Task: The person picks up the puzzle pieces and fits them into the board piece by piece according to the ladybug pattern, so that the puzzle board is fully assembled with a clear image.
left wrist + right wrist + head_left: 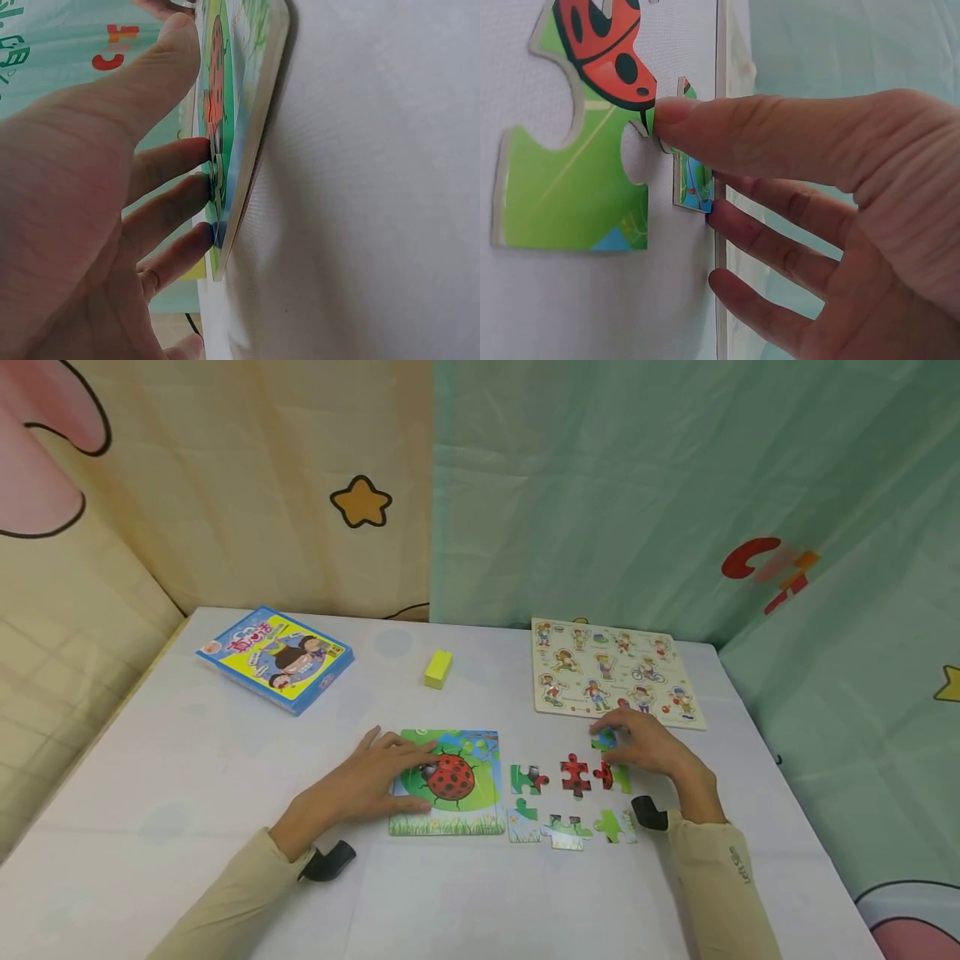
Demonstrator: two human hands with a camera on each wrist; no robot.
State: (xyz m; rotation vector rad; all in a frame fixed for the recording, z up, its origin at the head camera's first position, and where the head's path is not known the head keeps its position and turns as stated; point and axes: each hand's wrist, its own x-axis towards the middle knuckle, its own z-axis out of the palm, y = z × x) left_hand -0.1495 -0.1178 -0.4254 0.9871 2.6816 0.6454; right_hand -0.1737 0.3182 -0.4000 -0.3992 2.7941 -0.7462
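In the head view my left hand (382, 777) rests on the left part of a square ladybug picture board (483, 814), fingers spread and thumb near its lower edge. The left wrist view shows the fingertips (196, 187) on the board's face. At the right, my right hand (648, 745) holds a blue-and-green jigsaw piece (692, 180) between thumb and fingers, low over the table. Just beside the thumb lies a green piece with part of the ladybug (570, 187). Several other loose pieces lie around, among them a red centre piece (575, 774) and a grass piece (566, 833).
A wooden board with small figures (615, 672) lies behind my right hand. A yellow block (438, 669) stands at the back middle. A blue-and-yellow box (277, 658) lies back left. Curtains (585, 485) hang behind the white table (442, 902).
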